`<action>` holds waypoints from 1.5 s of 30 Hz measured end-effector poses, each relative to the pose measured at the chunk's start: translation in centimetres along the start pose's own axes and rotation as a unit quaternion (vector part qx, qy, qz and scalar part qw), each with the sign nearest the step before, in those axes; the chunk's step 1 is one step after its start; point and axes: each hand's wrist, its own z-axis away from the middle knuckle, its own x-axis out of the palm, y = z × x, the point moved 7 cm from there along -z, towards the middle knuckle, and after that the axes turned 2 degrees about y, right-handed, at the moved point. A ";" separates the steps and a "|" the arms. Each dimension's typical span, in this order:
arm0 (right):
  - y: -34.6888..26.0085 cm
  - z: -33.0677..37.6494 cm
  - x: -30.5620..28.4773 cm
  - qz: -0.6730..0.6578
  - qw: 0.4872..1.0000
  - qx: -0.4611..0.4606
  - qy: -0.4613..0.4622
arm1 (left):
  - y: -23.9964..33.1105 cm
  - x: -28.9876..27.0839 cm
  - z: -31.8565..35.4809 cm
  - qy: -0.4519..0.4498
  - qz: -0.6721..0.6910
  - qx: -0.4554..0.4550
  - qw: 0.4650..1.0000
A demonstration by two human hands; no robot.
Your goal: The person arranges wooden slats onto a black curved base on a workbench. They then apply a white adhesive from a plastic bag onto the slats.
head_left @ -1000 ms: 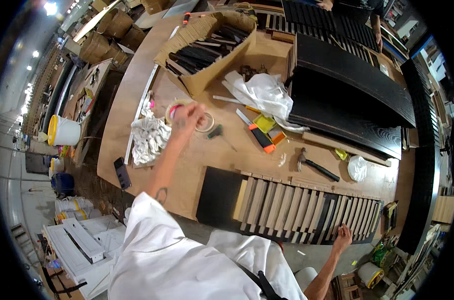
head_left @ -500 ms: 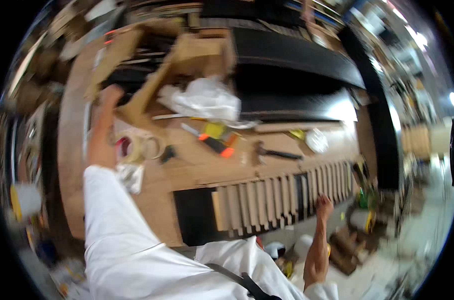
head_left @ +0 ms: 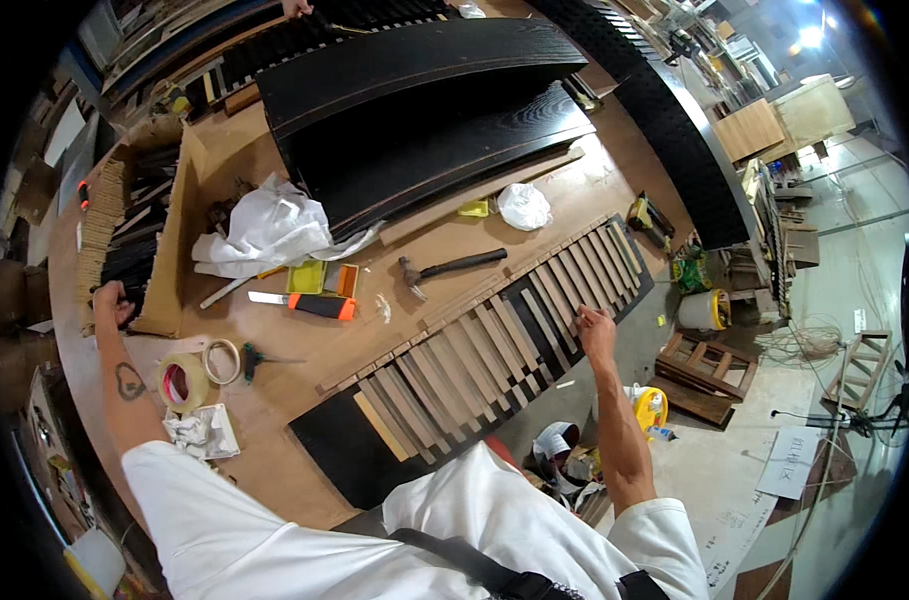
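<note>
My left hand (head_left: 113, 303) reaches to the near end of an open cardboard box (head_left: 182, 235) filled with dark wooden strips (head_left: 140, 215). Its fingers curl in against the strips, and what they grip is hidden. My right hand (head_left: 596, 330) is closed in a pinch above a long black panel (head_left: 340, 452) at the table's front edge. Whatever it pinches is too small to make out. Brown wooden slats (head_left: 455, 375) lie crosswise in a row along this panel, with black gaps showing among them. A paler slat (head_left: 383, 425) ends the row at the left.
Behind the slats lie a hammer (head_left: 450, 268), an orange-and-black utility knife (head_left: 315, 303) and white plastic wrap (head_left: 270, 230). Tape rolls (head_left: 183, 382) sit beside my left forearm. A large black curved wooden piece (head_left: 425, 80) fills the back. Another person's hand (head_left: 297, 8) shows at the far edge.
The view has turned and sharpened. My right hand has shifted from the panel's near edge to farther in over the slats. My left hand stays at the box.
</note>
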 end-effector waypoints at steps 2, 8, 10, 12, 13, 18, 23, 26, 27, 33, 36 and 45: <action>-0.1 0.2 -0.3 0.043 0.996 0.038 -0.061 | 1.6 1.3 4.3 -0.024 0.166 0.043 0.985; -6.8 4.0 -4.0 -0.103 0.988 0.103 -0.042 | 5.3 12.5 41.9 -0.218 0.216 0.293 0.906; -12.6 7.0 -2.8 -0.411 0.887 0.174 -0.118 | -0.6 21.3 52.5 -0.447 0.251 0.143 0.847; -17.5 10.0 -3.1 -0.560 0.780 0.192 -0.204 | -9.9 32.0 61.5 -0.573 0.163 0.024 0.803; -18.4 10.7 -3.1 -0.614 0.731 0.200 -0.219 | -11.4 34.1 66.8 -0.597 0.121 0.015 0.793; -9.3 10.2 -3.4 -0.606 0.715 0.291 -0.191 | -14.7 42.6 76.8 -0.628 0.065 0.021 0.775; -2.4 4.7 -2.3 -0.267 0.959 0.063 -0.066 | -16.2 44.1 79.2 -0.565 -0.098 0.108 0.812; -4.2 2.9 -1.5 -0.147 0.982 -0.119 -0.028 | -18.2 43.5 79.4 -0.522 -0.094 0.081 0.844; -4.4 3.2 -0.9 -0.145 0.980 -0.132 -0.027 | -19.1 43.1 79.3 -0.505 -0.084 0.096 0.854; -2.7 4.3 -1.5 -0.147 0.978 -0.133 -0.058 | -19.1 40.3 81.6 -0.447 -0.036 0.020 0.894; -2.7 4.5 -1.3 -0.127 0.981 -0.123 -0.074 | -19.9 40.0 80.7 -0.449 0.018 0.035 0.892; -3.7 4.1 0.2 -0.058 0.984 -0.152 -0.079 | -18.8 38.1 77.3 -0.440 0.073 0.055 0.893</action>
